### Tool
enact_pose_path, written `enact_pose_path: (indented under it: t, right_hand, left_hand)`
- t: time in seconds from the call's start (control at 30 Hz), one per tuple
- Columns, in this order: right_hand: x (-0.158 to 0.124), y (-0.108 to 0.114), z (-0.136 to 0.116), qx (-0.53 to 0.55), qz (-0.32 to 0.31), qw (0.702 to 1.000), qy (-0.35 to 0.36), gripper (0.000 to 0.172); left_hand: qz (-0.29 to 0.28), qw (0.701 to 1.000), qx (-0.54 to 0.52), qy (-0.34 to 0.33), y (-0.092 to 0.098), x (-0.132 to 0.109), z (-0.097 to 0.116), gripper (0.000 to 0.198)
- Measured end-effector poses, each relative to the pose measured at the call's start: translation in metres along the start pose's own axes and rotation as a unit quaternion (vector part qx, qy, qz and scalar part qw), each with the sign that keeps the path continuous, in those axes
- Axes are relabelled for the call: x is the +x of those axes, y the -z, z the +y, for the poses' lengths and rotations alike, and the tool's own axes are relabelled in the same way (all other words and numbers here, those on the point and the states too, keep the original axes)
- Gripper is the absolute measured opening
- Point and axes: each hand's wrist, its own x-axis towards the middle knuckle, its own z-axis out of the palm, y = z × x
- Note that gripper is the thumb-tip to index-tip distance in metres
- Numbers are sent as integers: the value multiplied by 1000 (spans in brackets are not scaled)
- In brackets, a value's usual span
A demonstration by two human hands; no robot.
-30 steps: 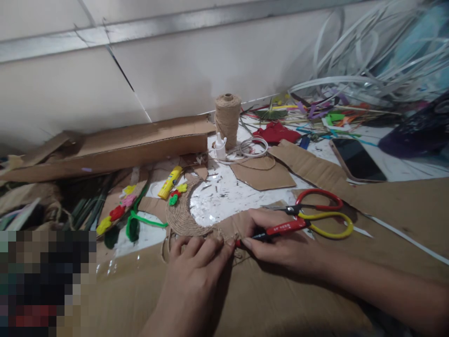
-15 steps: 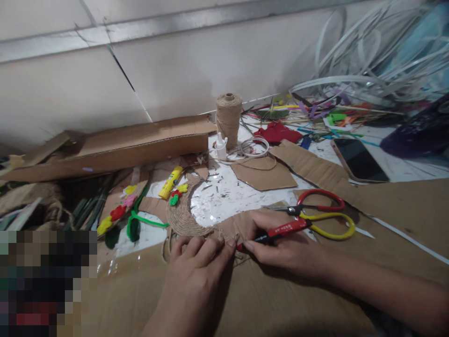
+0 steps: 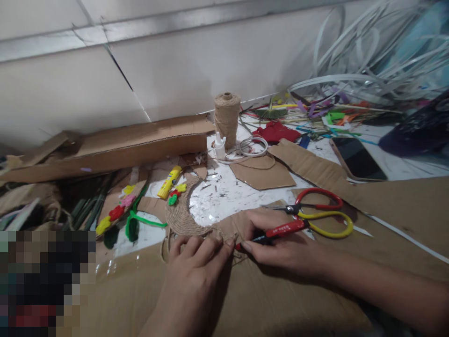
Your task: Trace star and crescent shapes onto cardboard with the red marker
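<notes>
Left hand [image 3: 192,267] lies pressed on the cardboard strip [image 3: 231,229], beside the coiled jute disc [image 3: 182,213]; right hand [image 3: 280,248] pinches a red marker [image 3: 284,230], tip at left fingertips; hands almost touching.

The light is soft and a little dim, so the white wall [image 3: 70,93] looks greyish, the left hand [image 3: 189,281] drops a dark shadow on the cardboard [image 3: 298,299], and the wide view bends the picture's edges.

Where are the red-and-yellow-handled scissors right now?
In the head view, the scissors lie on the cardboard sheet to the right, just beyond the right hand and the red pen it holds.
</notes>
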Motion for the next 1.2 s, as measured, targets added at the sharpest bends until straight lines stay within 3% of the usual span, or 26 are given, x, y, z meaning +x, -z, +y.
enact_pose_path:
  t: [0.33,0.63,1.2]
  right_hand:
    - [0,2,-3,1,2,1000,-3,17]
    - [-3,2,-3,-5,5,1000,24,17]
    - [-11,0,-1,-19,17,999,46,18]
  left_hand:
    - [-14,1000,-5,7,2,-2,3,34]
    - [25,1000,-9,-5,8,6,7,28]
    - [23,1000,-9,-12,8,7,7,30]
